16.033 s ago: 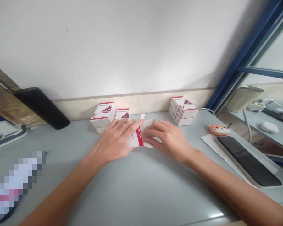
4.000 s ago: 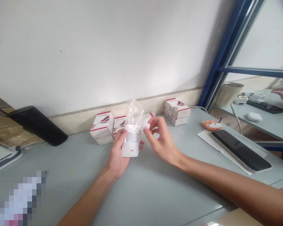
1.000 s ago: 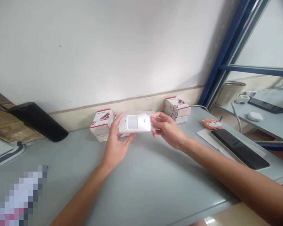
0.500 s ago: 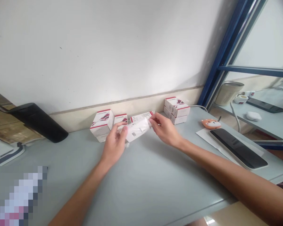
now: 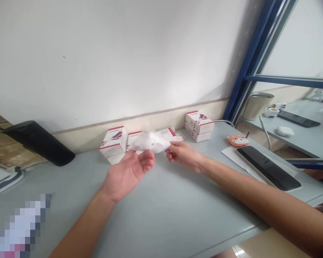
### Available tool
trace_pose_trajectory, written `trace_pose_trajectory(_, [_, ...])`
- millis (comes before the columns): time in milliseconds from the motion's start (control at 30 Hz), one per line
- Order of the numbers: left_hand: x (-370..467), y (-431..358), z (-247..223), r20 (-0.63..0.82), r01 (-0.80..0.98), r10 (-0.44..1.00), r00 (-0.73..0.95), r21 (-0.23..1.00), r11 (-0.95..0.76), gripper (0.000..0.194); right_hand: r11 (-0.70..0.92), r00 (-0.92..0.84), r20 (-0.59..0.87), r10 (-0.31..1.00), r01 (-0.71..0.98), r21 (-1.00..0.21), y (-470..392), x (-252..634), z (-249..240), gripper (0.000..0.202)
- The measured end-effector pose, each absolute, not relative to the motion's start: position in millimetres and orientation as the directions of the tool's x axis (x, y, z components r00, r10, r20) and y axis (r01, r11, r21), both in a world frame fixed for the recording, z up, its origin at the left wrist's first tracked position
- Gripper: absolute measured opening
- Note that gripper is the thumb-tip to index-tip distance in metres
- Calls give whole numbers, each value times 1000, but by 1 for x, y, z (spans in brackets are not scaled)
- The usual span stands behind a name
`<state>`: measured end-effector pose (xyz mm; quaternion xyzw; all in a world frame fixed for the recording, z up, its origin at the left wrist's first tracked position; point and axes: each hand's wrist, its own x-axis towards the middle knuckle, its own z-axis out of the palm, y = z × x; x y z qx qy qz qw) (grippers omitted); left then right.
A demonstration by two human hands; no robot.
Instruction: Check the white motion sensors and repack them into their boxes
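Observation:
A crumpled translucent white plastic bag (image 5: pixel 150 141) hangs above the desk, its right end pinched in the fingers of my right hand (image 5: pixel 181 153). Below its left end, my left hand (image 5: pixel 130 172) is turned palm up with the fingers loosely curled and apart, and I see nothing in the palm. Behind the bag lies a white and red box (image 5: pixel 167 133), partly covered by it. Another small box (image 5: pixel 132 138) is also partly hidden there. To the left stands a larger white and red box (image 5: pixel 114 141).
Two stacked boxes (image 5: pixel 199 125) stand against the wall to the right. A dark phone-like device (image 5: pixel 269 168) lies on white paper near an orange animal-shaped item (image 5: pixel 238 141). At the left are a black cylinder (image 5: pixel 39 142) and a white device (image 5: pixel 5 179).
The white packet has gone from flat and stretched between both hands to bunched up at my right hand. My left hand has let go and turned palm up.

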<state>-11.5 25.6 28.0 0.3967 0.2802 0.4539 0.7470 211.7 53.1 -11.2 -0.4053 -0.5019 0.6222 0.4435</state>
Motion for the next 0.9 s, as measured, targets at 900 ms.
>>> trace_pose_trajectory(900, [50,103,83,80,215,884,461,956,-199,65,657,-143,816,560,677,-333,56,248,28,95])
